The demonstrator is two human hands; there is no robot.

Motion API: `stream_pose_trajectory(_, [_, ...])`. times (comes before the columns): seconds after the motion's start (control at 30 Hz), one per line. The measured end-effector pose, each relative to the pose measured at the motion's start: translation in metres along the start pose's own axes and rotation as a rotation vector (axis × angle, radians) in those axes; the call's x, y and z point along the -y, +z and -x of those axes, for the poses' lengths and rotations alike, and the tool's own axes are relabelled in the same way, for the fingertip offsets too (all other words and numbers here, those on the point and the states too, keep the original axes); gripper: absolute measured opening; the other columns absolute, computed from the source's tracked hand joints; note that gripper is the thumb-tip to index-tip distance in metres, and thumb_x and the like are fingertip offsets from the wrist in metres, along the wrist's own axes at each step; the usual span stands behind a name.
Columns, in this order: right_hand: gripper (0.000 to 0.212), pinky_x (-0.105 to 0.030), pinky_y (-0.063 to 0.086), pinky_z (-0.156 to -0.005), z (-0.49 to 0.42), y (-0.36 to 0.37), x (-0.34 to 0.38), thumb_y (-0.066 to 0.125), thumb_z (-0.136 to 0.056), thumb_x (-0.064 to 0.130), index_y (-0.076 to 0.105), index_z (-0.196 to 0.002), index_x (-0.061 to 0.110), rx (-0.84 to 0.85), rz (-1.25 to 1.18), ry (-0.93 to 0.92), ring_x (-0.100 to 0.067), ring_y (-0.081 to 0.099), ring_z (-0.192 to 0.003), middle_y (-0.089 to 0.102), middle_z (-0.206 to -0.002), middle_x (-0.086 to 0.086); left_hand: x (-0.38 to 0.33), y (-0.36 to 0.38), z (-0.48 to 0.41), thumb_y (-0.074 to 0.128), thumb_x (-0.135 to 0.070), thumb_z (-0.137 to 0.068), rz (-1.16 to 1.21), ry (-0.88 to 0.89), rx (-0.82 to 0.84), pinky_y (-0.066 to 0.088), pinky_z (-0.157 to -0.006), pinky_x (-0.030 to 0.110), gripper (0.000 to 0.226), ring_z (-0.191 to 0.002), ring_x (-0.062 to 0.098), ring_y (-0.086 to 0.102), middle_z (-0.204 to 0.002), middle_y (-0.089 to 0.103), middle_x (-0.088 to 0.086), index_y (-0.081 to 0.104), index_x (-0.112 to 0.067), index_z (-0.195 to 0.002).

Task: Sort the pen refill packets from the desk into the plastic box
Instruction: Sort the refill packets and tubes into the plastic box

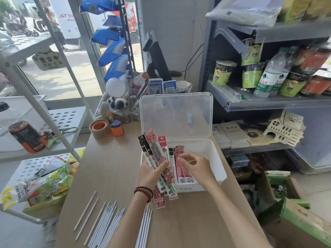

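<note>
Clutching a splayed bundle of red, black and white pen refill packets (155, 151) beside the white plastic box (215, 158), the left hand (150, 174) may drop outer ones onto the wooden desk (114, 167).

Just one cam here: head-worn wide-angle, pointing forward and down at the worktop (114, 169) from close range. Left hand (150, 174) and right hand (197, 167) sit low-centre in frame, shelving (268, 102) off right.

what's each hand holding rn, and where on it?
Left hand grips a fanned bunch of refill packets around their middle, thumb across the front. Right hand sits over the plastic box; any pinch unclear.
</note>
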State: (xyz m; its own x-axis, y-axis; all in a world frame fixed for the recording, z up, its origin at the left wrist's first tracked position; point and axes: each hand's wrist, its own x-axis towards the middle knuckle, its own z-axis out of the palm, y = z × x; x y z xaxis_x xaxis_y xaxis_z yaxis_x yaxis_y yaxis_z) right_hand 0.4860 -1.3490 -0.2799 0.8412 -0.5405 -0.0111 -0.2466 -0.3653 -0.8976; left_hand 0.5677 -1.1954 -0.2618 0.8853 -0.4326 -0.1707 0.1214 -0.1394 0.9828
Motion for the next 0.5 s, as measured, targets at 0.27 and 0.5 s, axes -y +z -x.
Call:
stream_pose_trajectory(0.27, [0.028,-0.015,0.051,-0.062,0.001,0.013,0.011,0.074,-0.079,0.043,0.072,-0.098,0.022,0.106,-0.179,0.022,-0.001,0.066,-0.073,0.073,-0.087,0.008,-0.004,0.001,0.001,0.072,-0.024,-0.081,-0.023,0.012,-0.008,0.045,-0.051,0.004,0.021,-0.070,-0.009,0.063,-0.087,0.068,-0.012,0.062,-0.025,-0.099])
stream_pose_trajectory(0.5, [0.025,-0.015,0.050,-0.066,0.000,0.011,0.008,0.076,-0.081,0.035,0.071,-0.098,0.018,0.171,-0.271,0.087,-0.006,0.069,-0.078,0.075,-0.088,0.002,-0.004,0.001,0.000,0.071,-0.019,-0.082,0.012,-0.013,0.032,0.048,-0.053,0.009,0.015,-0.073,0.002,0.067,-0.085,0.070,-0.007,0.063,-0.024,-0.094])
